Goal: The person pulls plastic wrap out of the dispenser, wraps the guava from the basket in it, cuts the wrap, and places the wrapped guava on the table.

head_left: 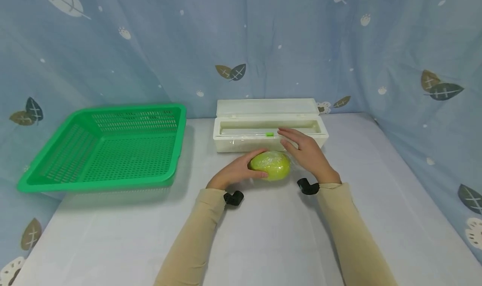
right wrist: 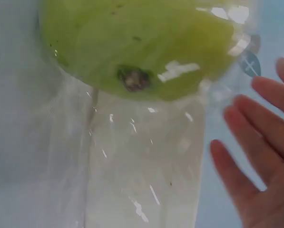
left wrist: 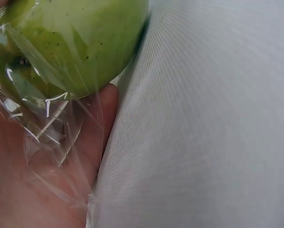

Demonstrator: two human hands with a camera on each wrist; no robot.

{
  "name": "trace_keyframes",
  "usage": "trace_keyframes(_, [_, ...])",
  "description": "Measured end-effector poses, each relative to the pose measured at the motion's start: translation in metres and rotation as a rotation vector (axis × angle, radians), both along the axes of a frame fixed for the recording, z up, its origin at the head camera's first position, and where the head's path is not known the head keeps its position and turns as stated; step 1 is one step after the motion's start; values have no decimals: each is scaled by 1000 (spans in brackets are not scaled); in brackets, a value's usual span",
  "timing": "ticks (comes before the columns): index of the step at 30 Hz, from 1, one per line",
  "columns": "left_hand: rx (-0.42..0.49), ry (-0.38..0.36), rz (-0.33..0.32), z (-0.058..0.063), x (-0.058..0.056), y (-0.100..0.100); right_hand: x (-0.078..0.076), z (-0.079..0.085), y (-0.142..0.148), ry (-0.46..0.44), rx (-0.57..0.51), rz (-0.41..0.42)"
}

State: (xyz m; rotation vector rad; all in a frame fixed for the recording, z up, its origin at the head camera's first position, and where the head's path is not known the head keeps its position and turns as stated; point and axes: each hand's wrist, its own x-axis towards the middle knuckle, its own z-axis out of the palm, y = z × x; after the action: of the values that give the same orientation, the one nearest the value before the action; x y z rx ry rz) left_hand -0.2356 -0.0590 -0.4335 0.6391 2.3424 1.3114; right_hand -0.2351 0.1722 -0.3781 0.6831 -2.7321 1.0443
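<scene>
In the head view a green pear (head_left: 272, 165), wrapped in clear cling film, is just above or on the white table. My left hand (head_left: 241, 167) grips its left end, thumb on the near side and fingers over the far side. Crumpled film (left wrist: 61, 128) hangs from the pear's stem end against the palm in the left wrist view. My right hand (head_left: 306, 152) is to the right of the pear, its fingers extended and apart. Loose film (right wrist: 142, 156) spreads from the pear's other end in the right wrist view, beside these fingers (right wrist: 256, 137).
Behind the pear stands a white cling film box (head_left: 241, 144), lid (head_left: 265, 106) raised, with a small green slider (head_left: 269, 134) along its front edge. A green plastic basket (head_left: 174, 152) is at the left. A blue patterned curtain (head_left: 263, 39) closes off the back and sides.
</scene>
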Motion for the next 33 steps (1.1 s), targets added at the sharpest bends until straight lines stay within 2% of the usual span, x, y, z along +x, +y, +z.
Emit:
trace_keyframes(6, [33,-3,3,-2,2,3,1,0,-16,91,93,9])
trace_keyframes(11, [38,-4,-4,-4,2,2,1,-12,-27,195,198,36])
trace_keyframes(17, [24,-31,10,-2,4,-1,0,-19,-33,309,231,45])
trace_keyframes(29, [51,-12,-14,-1,3,0,1,-20,-37,405,282,-25])
trace_keyframes(33, [53,-21,-18,-1,2,-1,1,-21,-37,406,295,-26])
